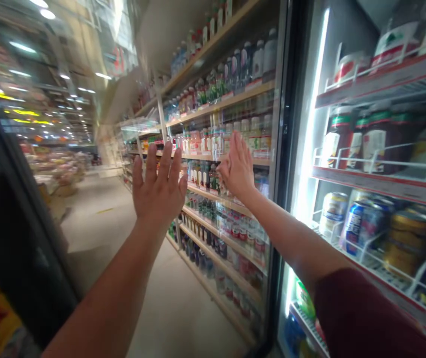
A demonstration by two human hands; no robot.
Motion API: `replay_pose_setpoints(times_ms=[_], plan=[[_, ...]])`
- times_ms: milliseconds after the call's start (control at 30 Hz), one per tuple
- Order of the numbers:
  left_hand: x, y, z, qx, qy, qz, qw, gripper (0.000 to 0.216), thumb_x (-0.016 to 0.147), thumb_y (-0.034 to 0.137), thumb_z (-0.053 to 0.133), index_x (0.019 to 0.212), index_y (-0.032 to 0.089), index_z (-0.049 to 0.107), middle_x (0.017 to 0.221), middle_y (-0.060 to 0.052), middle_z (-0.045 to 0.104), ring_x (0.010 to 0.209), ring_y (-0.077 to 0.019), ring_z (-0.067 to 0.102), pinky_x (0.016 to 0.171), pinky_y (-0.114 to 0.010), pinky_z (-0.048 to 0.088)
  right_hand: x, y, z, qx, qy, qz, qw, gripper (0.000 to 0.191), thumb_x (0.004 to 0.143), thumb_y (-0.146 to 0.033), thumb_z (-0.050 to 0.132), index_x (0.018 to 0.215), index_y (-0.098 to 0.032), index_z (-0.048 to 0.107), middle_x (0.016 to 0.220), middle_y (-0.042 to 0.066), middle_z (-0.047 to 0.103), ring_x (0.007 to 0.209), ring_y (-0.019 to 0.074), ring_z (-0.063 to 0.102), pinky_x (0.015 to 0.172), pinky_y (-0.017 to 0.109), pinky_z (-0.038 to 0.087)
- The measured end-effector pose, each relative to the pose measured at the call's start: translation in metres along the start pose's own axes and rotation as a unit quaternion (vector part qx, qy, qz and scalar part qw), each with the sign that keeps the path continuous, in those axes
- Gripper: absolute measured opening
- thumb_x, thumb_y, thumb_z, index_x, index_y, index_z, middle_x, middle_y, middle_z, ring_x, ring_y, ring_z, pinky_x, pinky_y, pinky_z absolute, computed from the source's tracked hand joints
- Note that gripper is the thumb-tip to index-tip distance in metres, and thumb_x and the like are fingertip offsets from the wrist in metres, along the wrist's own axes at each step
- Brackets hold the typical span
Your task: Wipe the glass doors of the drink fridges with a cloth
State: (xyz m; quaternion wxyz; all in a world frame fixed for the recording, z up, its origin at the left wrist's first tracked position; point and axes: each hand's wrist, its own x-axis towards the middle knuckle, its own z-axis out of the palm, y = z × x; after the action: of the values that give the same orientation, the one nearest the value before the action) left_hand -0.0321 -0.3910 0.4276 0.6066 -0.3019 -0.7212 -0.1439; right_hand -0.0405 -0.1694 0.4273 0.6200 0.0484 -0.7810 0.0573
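My left hand (158,191) is raised near the middle of the view, back towards me, fingers stretched up and slightly apart, holding nothing. My right hand (240,169) is raised to the right of it, its fingers straight and close together, also with nothing in it. Both palms face a black-framed glass door (283,149), which stands swung out from a lit drinks cooler (377,184). Whether the palms touch the glass I cannot tell. A dark red sleeve (362,308) covers my right upper arm.
Through the glass, long shelves (216,107) hold rows of bottles beside a pale aisle floor (112,219). On the right, the cooler's wire racks hold bottles (375,136) and drink cans (354,223). A dark frame (15,209) runs down the left side. Blurred store displays (52,171) lie beyond.
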Motion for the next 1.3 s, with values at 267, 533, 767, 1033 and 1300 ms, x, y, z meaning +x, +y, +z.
replay_pose_setpoints(times_ms=[267,533,767,1033,1300], plan=[[0.001,-0.003,0.002,-0.034,-0.006,-0.017,0.999,0.06,0.105,0.046,0.045,0.161,0.029,0.033,0.169,-0.001,0.026,0.161,-0.0253,0.009,0.133,-0.054,-0.002,-0.021,-0.015,0.003,0.006,-0.036,-0.194,0.98,0.072,0.099,-0.028,0.039,0.166,-0.019,0.015,0.171,0.006,0.03,0.161,0.0208,0.017,0.133,0.047,0.018],[0.0,-0.006,0.005,0.003,0.001,0.004,1.0,0.062,0.105,0.044,0.045,0.163,0.027,0.031,0.169,-0.004,0.025,0.16,-0.0274,0.01,0.132,-0.056,0.003,-0.033,-0.029,0.016,0.004,-0.009,-0.051,0.999,0.077,0.1,-0.029,0.037,0.167,-0.016,0.001,0.173,0.008,0.02,0.162,0.0257,0.011,0.131,0.053,0.019],[-0.001,-0.009,0.008,-0.016,-0.007,-0.003,1.0,0.065,0.103,0.045,0.047,0.163,0.029,0.029,0.17,-0.004,0.023,0.161,-0.0288,0.007,0.131,-0.06,-0.002,-0.008,-0.024,0.015,0.041,0.027,-0.054,0.997,0.078,0.102,-0.03,0.035,0.166,-0.02,-0.006,0.173,0.007,0.021,0.161,0.0259,0.015,0.131,0.055,0.018],[-0.001,-0.008,0.009,0.011,-0.007,0.001,1.0,0.064,0.104,0.044,0.045,0.164,0.026,0.029,0.17,-0.005,0.024,0.161,-0.0281,0.007,0.132,-0.059,0.001,-0.028,-0.027,0.015,0.013,-0.025,-0.121,0.992,0.077,0.1,-0.031,0.038,0.167,-0.017,0.004,0.172,0.006,0.025,0.162,0.0229,0.012,0.133,0.048,0.015],[0.003,-0.007,0.003,-0.044,-0.061,-0.04,0.996,0.071,0.104,0.059,0.028,0.16,0.014,0.033,0.171,-0.001,0.02,0.16,-0.0272,-0.002,0.129,-0.054,-0.01,-0.012,-0.024,0.015,0.005,-0.006,0.011,1.0,0.074,0.102,-0.03,0.031,0.166,-0.013,-0.001,0.175,0.01,0.01,0.162,0.0308,0.001,0.13,0.061,0.01]])
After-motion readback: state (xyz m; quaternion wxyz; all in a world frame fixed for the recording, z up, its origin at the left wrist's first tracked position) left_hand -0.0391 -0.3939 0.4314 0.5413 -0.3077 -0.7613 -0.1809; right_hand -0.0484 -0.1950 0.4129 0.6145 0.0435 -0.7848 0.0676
